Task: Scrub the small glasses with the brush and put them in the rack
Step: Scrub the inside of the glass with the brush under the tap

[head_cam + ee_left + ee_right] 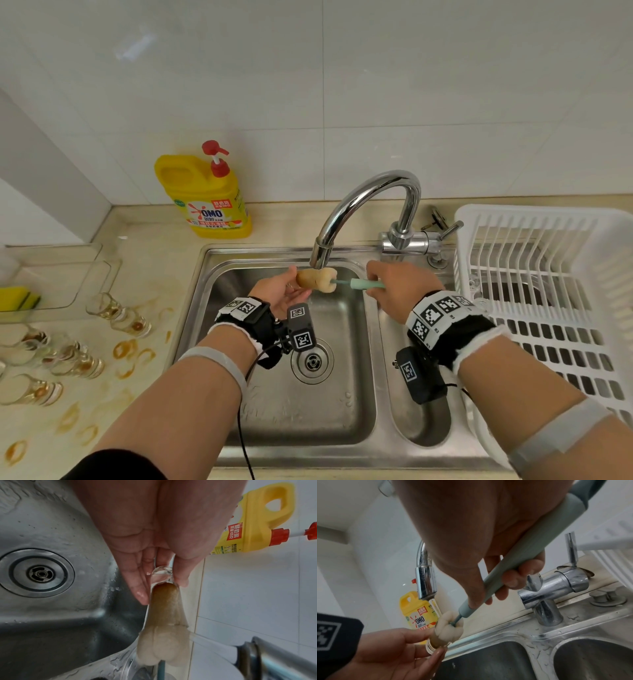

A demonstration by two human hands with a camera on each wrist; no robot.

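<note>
Left hand (279, 291) pinches a glass (167, 601) stuffed with the brush (346, 283) the right hand (399, 286) grips.

1. Sink (363, 442): brushed steel, dull sheen, wet
2. Tap (373, 195): chrome, mirror-glossy
3. Glass (162, 574): clear, smooth
4. Brush (518, 566): matt green plastic handle, spongy pale head
5. Rack (548, 274): glossy white plastic
6. Worktop (150, 260): polished beige stone, stained

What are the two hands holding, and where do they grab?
The left hand pinches a small glass near its thick base. The right hand grips the brush by its green handle, sponge end inside the glass.
</note>
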